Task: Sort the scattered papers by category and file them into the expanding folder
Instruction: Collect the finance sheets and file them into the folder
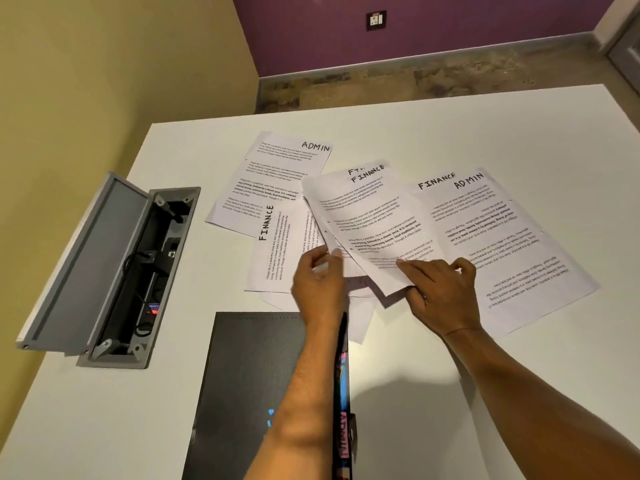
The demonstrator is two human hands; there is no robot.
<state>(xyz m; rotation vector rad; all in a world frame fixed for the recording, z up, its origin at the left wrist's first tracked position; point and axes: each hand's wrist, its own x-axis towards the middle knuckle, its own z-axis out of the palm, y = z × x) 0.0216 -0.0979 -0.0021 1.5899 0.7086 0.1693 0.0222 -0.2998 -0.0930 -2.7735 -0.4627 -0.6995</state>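
**Hands on the FINANCE sheets, folder shut below**

Black expanding folder [249, 382] lies nearest, flat on the white table [450, 133], long axis running away from the camera; coloured tabs show along its right edge under the left forearm. Bare table on both sides of it.

Beyond the folder's far edge: scattered papers. Left hand [320, 285] pinches the near edge of a lifted sheet, fingers curled. Right hand [441, 294] grips the near corner of the FINANCE sheet [367, 216], forefinger laid on top; how many sheets it holds, cannot tell.

Right of those, an ADMIN sheet [502, 244], text upside down. Far left of the pile, another ADMIN sheet [277, 178]. Nearer, a FINANCE sheet turned sideways [273, 247].

Left of the folder, an open cable hatch [117, 271] near the table's left edge.
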